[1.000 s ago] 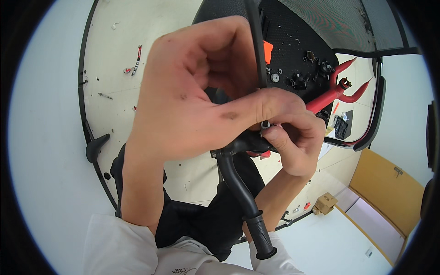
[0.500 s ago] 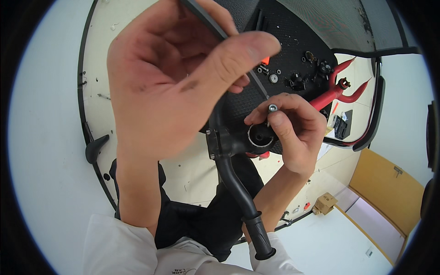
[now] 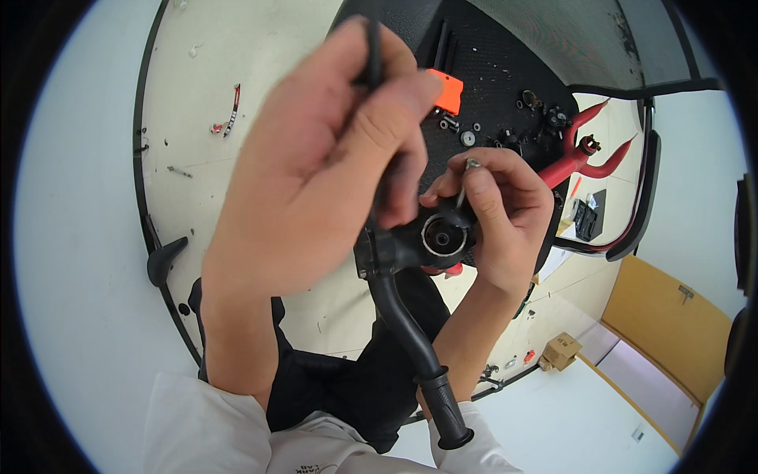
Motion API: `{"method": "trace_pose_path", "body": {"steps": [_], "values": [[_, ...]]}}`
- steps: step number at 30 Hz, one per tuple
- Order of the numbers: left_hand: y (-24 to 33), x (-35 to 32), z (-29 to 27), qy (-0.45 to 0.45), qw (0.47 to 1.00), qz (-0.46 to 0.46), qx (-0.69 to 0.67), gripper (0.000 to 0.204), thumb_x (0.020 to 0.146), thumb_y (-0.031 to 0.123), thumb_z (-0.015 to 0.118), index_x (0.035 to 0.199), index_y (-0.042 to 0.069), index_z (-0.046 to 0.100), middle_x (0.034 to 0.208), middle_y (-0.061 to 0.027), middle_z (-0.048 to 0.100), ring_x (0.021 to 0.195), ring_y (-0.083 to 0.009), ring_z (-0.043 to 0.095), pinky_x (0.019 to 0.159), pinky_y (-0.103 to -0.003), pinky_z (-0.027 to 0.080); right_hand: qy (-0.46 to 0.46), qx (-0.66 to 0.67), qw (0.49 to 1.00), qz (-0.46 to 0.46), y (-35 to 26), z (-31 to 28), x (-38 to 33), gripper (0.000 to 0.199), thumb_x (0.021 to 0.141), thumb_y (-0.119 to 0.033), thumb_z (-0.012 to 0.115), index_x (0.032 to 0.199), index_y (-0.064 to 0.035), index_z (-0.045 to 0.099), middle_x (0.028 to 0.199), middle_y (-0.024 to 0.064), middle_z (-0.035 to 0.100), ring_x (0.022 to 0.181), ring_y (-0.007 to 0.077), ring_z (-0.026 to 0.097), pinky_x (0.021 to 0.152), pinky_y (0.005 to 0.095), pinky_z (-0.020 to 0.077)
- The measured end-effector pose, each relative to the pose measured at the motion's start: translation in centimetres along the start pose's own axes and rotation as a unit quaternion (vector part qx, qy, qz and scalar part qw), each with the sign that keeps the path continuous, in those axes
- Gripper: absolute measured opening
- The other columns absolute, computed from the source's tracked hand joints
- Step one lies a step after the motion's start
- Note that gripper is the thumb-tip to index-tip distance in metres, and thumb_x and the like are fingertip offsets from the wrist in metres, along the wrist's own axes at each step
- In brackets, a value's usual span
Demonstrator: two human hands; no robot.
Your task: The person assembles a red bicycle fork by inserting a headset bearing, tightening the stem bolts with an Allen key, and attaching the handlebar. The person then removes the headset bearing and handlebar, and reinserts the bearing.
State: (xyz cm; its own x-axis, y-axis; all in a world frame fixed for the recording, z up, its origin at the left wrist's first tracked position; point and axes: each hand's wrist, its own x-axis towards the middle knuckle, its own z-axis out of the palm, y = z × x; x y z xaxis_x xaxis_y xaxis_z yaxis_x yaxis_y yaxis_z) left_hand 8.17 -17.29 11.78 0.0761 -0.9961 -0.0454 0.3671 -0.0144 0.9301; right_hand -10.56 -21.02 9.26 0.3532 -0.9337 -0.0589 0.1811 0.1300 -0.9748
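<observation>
My left hand is raised close to the camera, its fingers closed around a thin black tool that pokes up past the fingertips. Below it a black curved arm part with a ribbed grip end points toward me; its round hub with a hole faces up. My right hand cups the hub from the right and pinches a small silver screw between thumb and forefinger, just above the hub hole.
A black mesh seat lies behind with an orange part, several small bolts and red curved pieces. A round cream mat covers the floor. A small cardboard box and tan board sit at the right.
My left hand lifted off the hub and rose toward the camera with the black tool. My right hand drew the silver screw up out of the hub, now exposed.
</observation>
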Motion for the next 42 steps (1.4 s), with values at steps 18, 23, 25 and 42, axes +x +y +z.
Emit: {"method": "trace_pose_path", "body": {"steps": [18,23,25,42], "values": [[-1.5,0.1,2.0,-0.171,0.887,-0.093,0.419,0.055,0.055,0.032,0.093,0.085,0.002,0.057,0.054,0.0001,0.030,0.048,-0.0102,0.030,0.046,-0.028,0.023,0.138,-0.461,0.876,0.025,2.6,-6.0,2.2,0.017,0.090,-0.006,0.066,0.100,0.0080,0.065,0.082,0.0147,0.070,0.075,0.0167,0.067,0.072,0.0286,0.0530],[-0.8,0.6,2.1,-0.046,0.942,-0.062,0.327,0.048,0.062,0.031,0.091,0.085,0.002,0.062,0.054,0.0017,0.026,0.049,-0.0068,0.028,0.047,-0.026,0.021,0.144,-0.444,0.884,0.025,3.4,-7.4,1.7,0.017,0.090,-0.006,0.065,0.102,0.0060,0.064,0.083,0.0135,0.070,0.073,0.0165,0.067,0.070,0.0290,0.0522],[-0.8,0.8,2.6,-0.022,0.948,-0.089,0.306,0.046,0.065,0.032,0.090,0.087,0.001,0.063,0.054,0.0021,0.025,0.050,-0.0059,0.026,0.047,-0.026,0.020,0.150,-0.439,0.886,0.027,3.2,-7.4,1.8,0.017,0.091,-0.007,0.065,0.103,0.0052,0.064,0.084,0.0129,0.069,0.073,0.0163,0.066,0.069,0.0288,0.0520],[-2.6,0.8,2.3,-0.051,0.982,-0.065,0.171,0.022,0.099,0.021,0.053,0.096,0.000,0.056,0.070,0.0018,0.046,0.066,-0.0048,0.038,0.059,-0.021,0.031,0.166,-0.400,0.901,0.007,0.7,-7.1,1.2,0.019,0.091,-0.008,0.065,0.106,0.0038,0.066,0.094,0.0120,0.070,0.085,0.0181,0.068,0.079,0.0287,0.0530]]}}
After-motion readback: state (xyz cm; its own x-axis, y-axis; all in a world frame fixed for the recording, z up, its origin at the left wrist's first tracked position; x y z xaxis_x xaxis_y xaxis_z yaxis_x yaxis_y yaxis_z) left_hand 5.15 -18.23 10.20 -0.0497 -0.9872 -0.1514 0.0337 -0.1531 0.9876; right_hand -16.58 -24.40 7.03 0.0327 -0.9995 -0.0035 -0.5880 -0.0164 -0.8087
